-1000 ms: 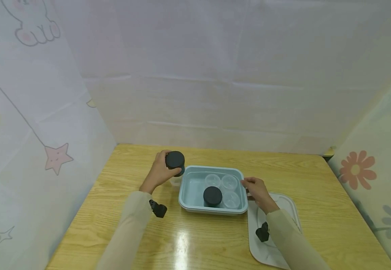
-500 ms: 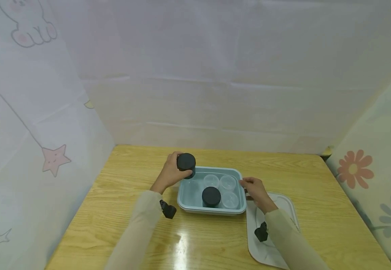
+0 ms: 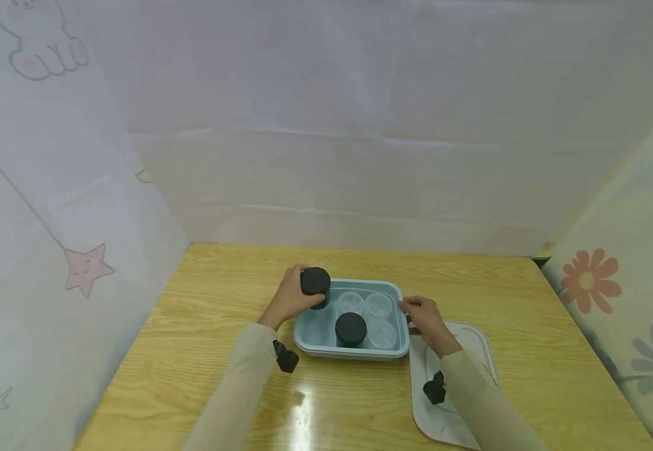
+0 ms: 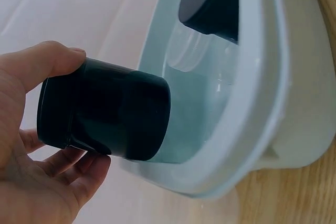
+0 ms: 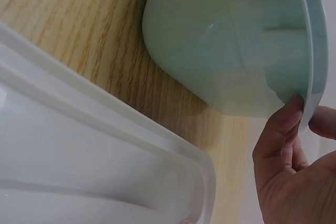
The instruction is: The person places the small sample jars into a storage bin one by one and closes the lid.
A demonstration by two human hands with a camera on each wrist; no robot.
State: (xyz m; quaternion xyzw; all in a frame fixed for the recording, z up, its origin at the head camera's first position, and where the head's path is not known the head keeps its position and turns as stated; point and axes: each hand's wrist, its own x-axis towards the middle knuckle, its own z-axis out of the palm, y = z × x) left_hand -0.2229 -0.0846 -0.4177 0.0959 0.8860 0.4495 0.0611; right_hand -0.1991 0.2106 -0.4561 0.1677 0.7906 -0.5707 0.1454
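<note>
My left hand grips a dark, round jar with a black lid between thumb and fingers. In the left wrist view this jar hangs over the rim at the left end of a light blue plastic bin. A second black-lidded jar stands inside the bin, beside several clear round containers. At the bin's right end my right hand pinches the rim; the right wrist view shows thumb and fingertips on either side of that bin edge.
A white lid-like tray lies on the wooden table right of the bin, partly under the right forearm. Printed cloth walls enclose the table at the back and sides.
The left hand has carried the dark jar rightward from beside the bin to above its left end, then lowered it a little. My right hand stays on the rim.
</note>
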